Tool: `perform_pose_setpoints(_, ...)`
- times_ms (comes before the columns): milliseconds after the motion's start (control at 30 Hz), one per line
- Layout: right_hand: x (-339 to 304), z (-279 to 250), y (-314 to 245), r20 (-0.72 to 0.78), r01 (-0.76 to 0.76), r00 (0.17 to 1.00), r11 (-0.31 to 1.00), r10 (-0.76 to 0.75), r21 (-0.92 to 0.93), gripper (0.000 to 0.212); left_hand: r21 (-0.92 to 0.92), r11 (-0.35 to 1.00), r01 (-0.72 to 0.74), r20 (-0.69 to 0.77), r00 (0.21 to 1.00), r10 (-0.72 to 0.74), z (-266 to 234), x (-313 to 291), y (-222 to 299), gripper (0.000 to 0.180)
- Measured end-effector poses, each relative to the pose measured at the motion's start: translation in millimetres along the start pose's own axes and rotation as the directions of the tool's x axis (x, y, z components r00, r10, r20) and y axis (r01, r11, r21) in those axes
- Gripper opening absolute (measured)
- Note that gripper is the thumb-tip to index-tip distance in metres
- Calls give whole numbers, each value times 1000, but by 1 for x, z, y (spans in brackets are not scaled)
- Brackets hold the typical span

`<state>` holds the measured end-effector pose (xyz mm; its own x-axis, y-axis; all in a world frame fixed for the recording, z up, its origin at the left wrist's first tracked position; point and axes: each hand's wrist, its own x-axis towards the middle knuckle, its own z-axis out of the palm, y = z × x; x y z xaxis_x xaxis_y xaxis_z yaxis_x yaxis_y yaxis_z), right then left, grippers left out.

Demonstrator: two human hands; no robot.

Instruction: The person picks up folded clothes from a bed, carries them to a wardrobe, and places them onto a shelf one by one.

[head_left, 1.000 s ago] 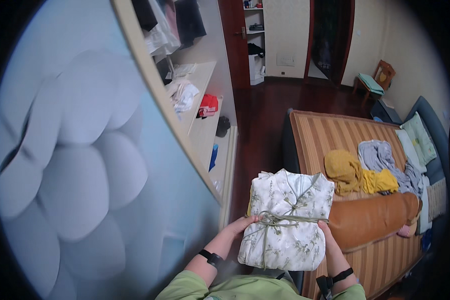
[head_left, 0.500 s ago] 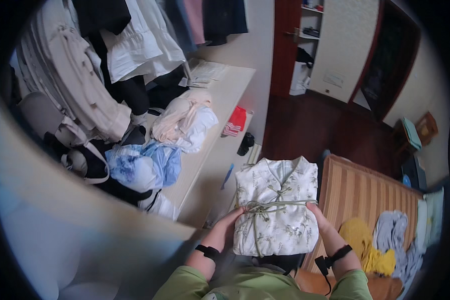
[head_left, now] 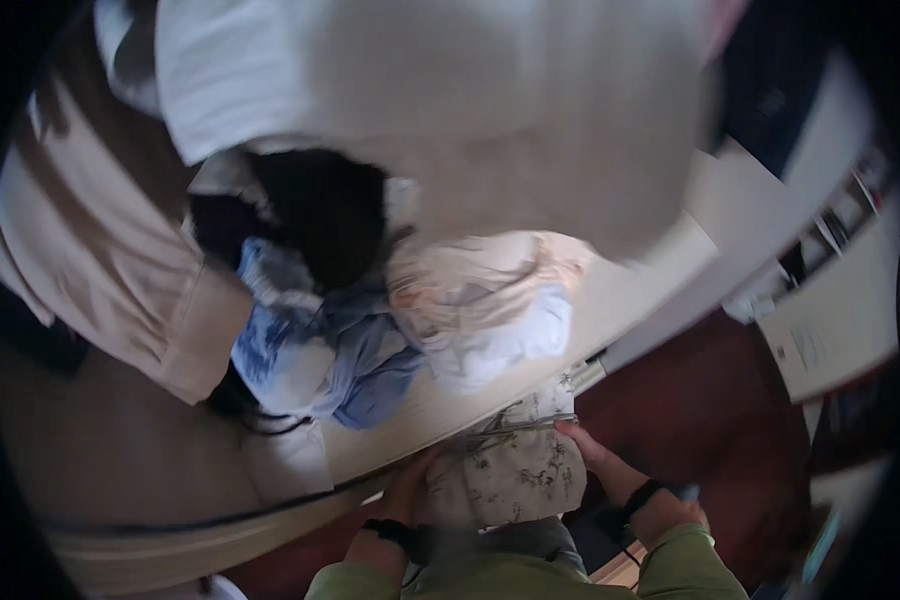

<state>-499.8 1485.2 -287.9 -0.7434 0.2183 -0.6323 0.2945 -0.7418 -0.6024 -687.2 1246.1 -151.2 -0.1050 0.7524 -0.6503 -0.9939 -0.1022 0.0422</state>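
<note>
Low in front of me I hold a folded white blouse (head_left: 515, 475) with a dark leafy print and a thin greenish cord tied across it. My right hand (head_left: 582, 442) grips its right side, thumb on top by the cord. My left hand (head_left: 410, 480) is at its left side, dim and blurred, with the fingers mostly hidden. The front edge of the wooden shelf (head_left: 630, 300) covers the blouse's far left part.
On the shelf lie a peach garment (head_left: 460, 275), a white cloth (head_left: 515, 345) and blue bundled clothes (head_left: 370, 370). Above hang a large pale garment (head_left: 420, 90), close and blurred, and a beige one (head_left: 110, 260). Dark red floor (head_left: 690, 400) extends to the right.
My view has swung left and closer to the wardrobe. The blouse, still held in both hands, is now low at the shelf's front edge; the bed has left the view.
</note>
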Motion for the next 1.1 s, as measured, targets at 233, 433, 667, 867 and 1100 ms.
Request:
perform_pose_setpoints(233,89,19,-63,113,-258,946,917,304,-305,59,222,903,-369,-160,899,407,-138,80,-7,48)
perform_pose_setpoints(433,156,22,-70,258,-201,896,848,362,-491,59,358,762,-540,-183,760,624,-223,130,1,55)
perform_pose_setpoints(667,204,4,-27,305,-172,869,816,390,-552,58,124,866,-484,-207,841,500,-268,197,-46,49)
perform_pose_setpoints(867,218,-12,-7,306,-155,875,816,375,-557,58,104,856,-507,-154,842,518,-267,206,-60,59)
perform_pose_setpoints(1100,237,-23,1,366,-106,870,852,329,-512,58,253,816,-519,-70,832,551,-257,191,-43,70)
